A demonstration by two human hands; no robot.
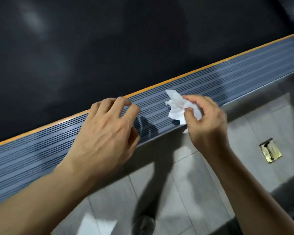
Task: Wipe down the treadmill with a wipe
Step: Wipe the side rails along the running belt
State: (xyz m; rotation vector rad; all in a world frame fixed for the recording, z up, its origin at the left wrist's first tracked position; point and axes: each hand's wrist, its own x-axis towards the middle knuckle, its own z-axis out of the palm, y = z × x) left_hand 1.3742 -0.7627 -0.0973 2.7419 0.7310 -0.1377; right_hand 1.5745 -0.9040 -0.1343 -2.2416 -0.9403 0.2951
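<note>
The treadmill's black belt [109, 48] fills the upper part of the view. Its grey ribbed side rail [227, 77], edged by an orange strip, runs diagonally from lower left to upper right. My right hand [209, 122] pinches a crumpled white wipe [178, 106] just above the rail's near edge. My left hand [107, 133] hovers over the rail to the left of the wipe, with its fingers loosely curled and holding nothing.
Grey floor tiles [185, 192] lie below the rail. A small brass floor fitting [270, 150] sits in the tiles at the right. Shadows of my arms fall across the floor.
</note>
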